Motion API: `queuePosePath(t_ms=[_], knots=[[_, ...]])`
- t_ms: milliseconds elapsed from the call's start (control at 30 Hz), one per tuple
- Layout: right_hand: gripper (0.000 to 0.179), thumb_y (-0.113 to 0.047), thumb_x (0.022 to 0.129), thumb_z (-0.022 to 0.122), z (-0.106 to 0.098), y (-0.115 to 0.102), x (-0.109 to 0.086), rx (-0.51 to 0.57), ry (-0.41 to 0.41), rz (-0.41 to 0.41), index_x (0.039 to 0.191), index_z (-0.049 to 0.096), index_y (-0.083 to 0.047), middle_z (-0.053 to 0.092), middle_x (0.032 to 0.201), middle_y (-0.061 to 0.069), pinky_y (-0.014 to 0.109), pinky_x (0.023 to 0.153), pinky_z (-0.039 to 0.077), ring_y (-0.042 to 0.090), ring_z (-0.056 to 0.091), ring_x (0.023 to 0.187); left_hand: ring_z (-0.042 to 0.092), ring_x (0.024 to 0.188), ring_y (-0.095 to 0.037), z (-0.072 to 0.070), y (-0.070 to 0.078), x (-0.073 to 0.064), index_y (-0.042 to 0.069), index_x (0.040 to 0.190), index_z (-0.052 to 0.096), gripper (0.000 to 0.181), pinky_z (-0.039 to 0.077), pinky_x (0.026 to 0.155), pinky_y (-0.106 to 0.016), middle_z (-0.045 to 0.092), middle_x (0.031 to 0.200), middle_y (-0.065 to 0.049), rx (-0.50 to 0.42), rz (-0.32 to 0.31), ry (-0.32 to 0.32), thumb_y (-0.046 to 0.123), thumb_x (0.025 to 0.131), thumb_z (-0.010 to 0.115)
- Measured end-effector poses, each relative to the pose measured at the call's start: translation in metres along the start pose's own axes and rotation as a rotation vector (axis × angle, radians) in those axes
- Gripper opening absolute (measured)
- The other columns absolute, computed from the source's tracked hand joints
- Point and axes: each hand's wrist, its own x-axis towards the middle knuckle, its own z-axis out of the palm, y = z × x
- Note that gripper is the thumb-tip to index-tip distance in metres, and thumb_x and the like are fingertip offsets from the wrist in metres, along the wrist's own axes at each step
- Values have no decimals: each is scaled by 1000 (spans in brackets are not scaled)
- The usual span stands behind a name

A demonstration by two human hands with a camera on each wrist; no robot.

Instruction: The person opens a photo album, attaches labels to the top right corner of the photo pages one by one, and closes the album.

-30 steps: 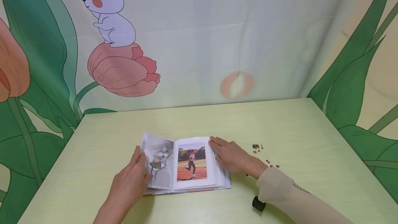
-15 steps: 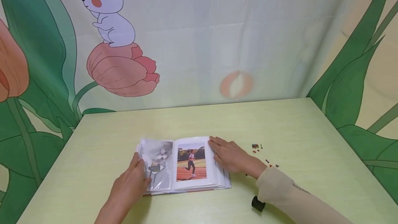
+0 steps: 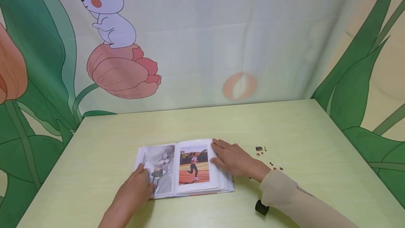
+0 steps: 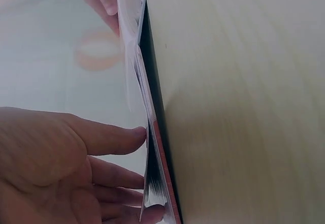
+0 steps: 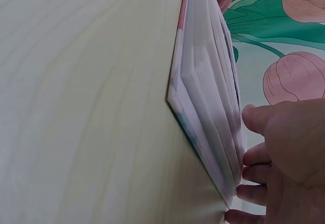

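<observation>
An open photo album (image 3: 215, 177) lies on the table. Its right page bears a colour photo of a runner on a track (image 3: 194, 166); its left page holds a grey picture (image 3: 164, 154). My left hand (image 3: 134, 189) rests on the outer edge of the left page. In the left wrist view, the thumb and fingertips of this hand (image 4: 56, 168) touch the page, and one fingertip sits at the gap by the cover. With outstretched fingers, my right hand (image 3: 235, 157) presses on the right page's outer edge; from the right wrist, the fingertips (image 5: 258, 173) meet the page stack.
Several tiny colourful pieces (image 3: 259, 149) lie on the pale table (image 3: 284, 126) right of the album, partly behind the right forearm. A black object (image 3: 262, 207) shows beneath the right sleeve. Behind the table hangs a cloth (image 3: 190, 45) printed with a rabbit and tulips.
The left page, raised a second ago, has come down to the left and lies flatter. My left hand has moved down along its edge. The right hand has stayed in place.
</observation>
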Motion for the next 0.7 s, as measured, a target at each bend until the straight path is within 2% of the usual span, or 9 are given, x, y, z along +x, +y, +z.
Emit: queuePosePath(t_ms=[300, 567, 700], knots=[[64, -40, 110, 49, 2, 1, 0, -16, 1, -9, 158, 37, -1, 29, 167, 15, 58, 117, 33, 34, 26, 154, 41, 137, -56, 6, 1, -1, -22, 132, 52, 52, 42, 105, -66, 44, 145, -42, 63, 26, 6, 15, 99, 68], [65, -41, 110, 48, 3, 1, 1, -40, 0, -6, 159, 36, 0, 27, 168, 15, 59, 117, 33, 34, 25, 154, 43, 136, -53, 8, 0, -1, -23, 131, 52, 51, 45, 104, -63, 46, 142, -40, 62, 57, 12, 14, 99, 67], [66, -42, 109, 48, 2, -1, 1, -46, -4, 1, 159, 35, -1, 26, 168, 15, 59, 117, 32, 33, 25, 155, 44, 135, -52, 8, 0, -1, -21, 131, 53, 50, 46, 103, -63, 47, 142, -40, 60, 51, 17, 14, 99, 68]])
